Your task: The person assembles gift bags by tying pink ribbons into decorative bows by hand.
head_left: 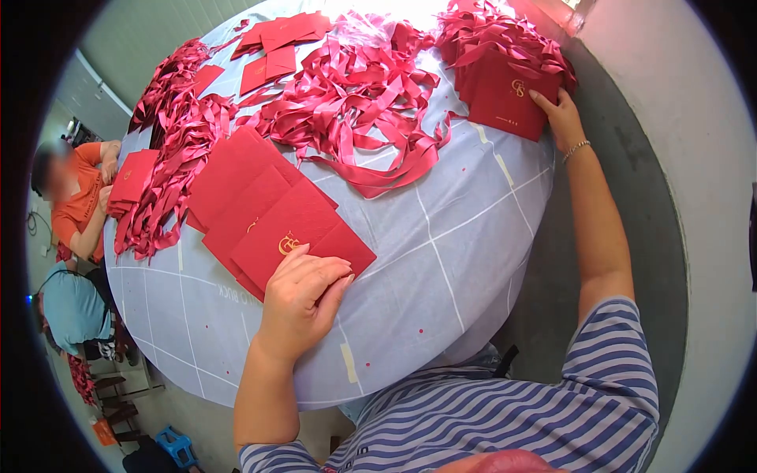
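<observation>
My left hand (303,296) rests over the lower end of a fanned pile of flat red card envelopes (264,189), each plain or with a gold logo. Its thumb and fingertips are pinched together at the front envelope's edge; whatever is between them, if anything, is too small to make out. At the table's far right, my right hand (564,122) grips the side of a stack of red envelopes (505,98), thumb on the front face and fingers mostly hidden behind. Pinkish-red satin ribbons (512,31) lie bunched over the top of that stack.
A round table with a grey checked cloth (465,213) bears a large heap of ribbons (355,102), more envelopes (276,47) at the back and a ribboned row (177,173) at left. A person in orange (83,197) sits across; a wall (654,158) stands close at right.
</observation>
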`<act>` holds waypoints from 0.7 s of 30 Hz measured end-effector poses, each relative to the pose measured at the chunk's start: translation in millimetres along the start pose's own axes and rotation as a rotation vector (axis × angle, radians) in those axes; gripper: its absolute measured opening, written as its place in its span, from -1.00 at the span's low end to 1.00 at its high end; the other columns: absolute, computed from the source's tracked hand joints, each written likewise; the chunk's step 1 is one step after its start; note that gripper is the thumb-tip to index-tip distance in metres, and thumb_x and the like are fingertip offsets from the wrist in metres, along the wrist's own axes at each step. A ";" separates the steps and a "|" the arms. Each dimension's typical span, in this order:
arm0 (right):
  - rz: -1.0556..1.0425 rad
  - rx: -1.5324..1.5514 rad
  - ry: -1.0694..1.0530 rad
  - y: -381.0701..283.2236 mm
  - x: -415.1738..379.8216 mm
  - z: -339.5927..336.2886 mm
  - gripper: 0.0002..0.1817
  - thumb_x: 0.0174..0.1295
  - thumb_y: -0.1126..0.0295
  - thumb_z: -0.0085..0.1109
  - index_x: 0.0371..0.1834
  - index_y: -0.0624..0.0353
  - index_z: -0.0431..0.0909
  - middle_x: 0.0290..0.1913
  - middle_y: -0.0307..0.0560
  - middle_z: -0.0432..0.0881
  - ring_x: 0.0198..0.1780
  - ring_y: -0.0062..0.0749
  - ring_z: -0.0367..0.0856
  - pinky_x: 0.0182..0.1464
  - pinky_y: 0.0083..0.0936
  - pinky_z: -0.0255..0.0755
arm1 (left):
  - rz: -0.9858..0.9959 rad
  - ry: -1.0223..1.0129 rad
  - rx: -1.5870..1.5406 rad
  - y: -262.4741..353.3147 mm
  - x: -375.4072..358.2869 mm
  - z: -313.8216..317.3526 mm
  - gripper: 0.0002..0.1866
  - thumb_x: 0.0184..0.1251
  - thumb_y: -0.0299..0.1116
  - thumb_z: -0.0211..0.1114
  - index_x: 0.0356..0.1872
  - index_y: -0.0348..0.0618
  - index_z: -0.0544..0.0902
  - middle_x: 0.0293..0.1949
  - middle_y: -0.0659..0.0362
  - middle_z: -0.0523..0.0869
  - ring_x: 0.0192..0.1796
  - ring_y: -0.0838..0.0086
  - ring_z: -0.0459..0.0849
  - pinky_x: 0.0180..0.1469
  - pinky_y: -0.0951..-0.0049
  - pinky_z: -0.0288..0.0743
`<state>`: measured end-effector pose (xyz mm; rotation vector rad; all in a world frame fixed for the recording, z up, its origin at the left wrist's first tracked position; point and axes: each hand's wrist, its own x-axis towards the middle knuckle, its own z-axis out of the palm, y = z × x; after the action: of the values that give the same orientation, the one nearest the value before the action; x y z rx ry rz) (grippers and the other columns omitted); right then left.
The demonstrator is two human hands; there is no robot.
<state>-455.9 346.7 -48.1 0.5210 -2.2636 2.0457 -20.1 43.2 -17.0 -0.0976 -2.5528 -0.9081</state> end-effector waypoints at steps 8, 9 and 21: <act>-0.062 -0.125 0.168 -24.2 -35.8 18.4 -0.10 0.11 0.27 0.61 0.42 0.38 0.24 0.31 0.12 0.53 0.30 -0.20 0.56 0.35 -0.33 0.45 | 0.033 0.003 0.007 2.4 -1.1 -1.5 -0.88 0.21 -0.57 0.43 -0.23 -0.19 0.74 -0.22 0.14 0.83 -0.15 0.28 0.81 0.28 -0.04 0.49; -0.062 -0.115 0.189 -27.9 -43.4 23.4 -0.05 0.05 0.24 0.65 0.39 0.42 0.24 0.31 0.16 0.52 0.27 -0.19 0.58 0.31 -0.35 0.48 | 0.039 0.011 0.012 2.6 -1.3 -1.8 -0.88 0.21 -0.57 0.43 -0.23 -0.19 0.74 -0.22 0.14 0.83 -0.15 0.28 0.81 0.28 -0.04 0.49; 0.075 -0.147 0.198 -16.7 -31.6 15.1 0.00 0.17 -0.07 0.53 0.41 0.52 0.28 0.28 0.25 0.56 0.24 -0.20 0.61 0.25 -0.39 0.51 | 0.080 0.001 0.058 -1.8 -2.4 -1.5 -0.88 0.22 -0.48 0.47 -0.22 -0.17 0.75 -0.22 0.16 0.83 -0.17 0.28 0.80 0.24 -0.02 0.57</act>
<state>-418.6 337.6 -42.0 0.2164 -2.3214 1.8493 -17.7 41.1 -18.0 -0.1800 -2.5527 -0.8032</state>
